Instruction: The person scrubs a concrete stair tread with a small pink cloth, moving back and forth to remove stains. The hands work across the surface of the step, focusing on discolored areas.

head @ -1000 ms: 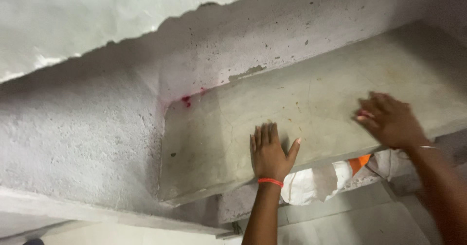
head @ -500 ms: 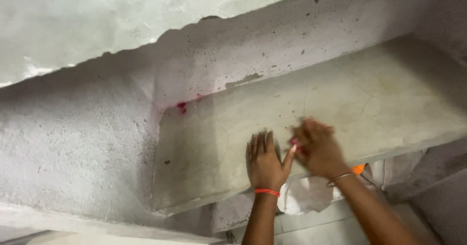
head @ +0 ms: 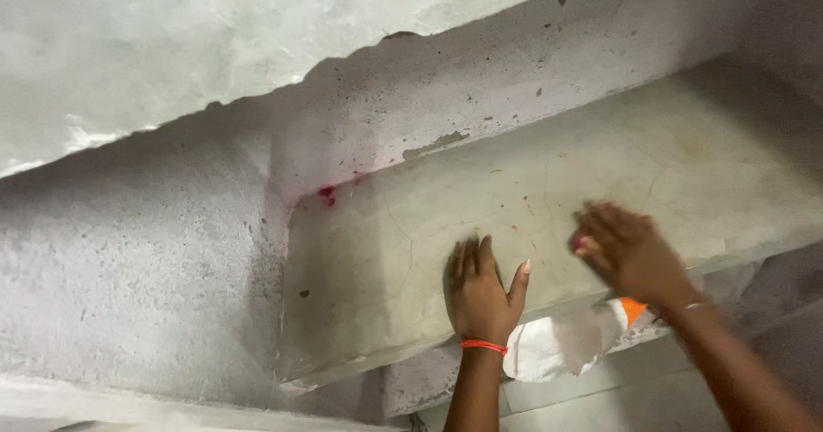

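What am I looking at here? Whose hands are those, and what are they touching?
A person wears a camera on their head, so you see what they see, looking down at their own two bare hands. The left hand, with an orange wristband, lies flat on a grey concrete slab. The right hand is blurred just over the slab, and neither hand holds anything. A small red stain sits in the corner. Below the slab's edge peeks a white sack.

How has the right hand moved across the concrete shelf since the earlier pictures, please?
Yes. The right hand swept left to the left hand, which lies flat on the concrete shelf, and is now apart from it again.
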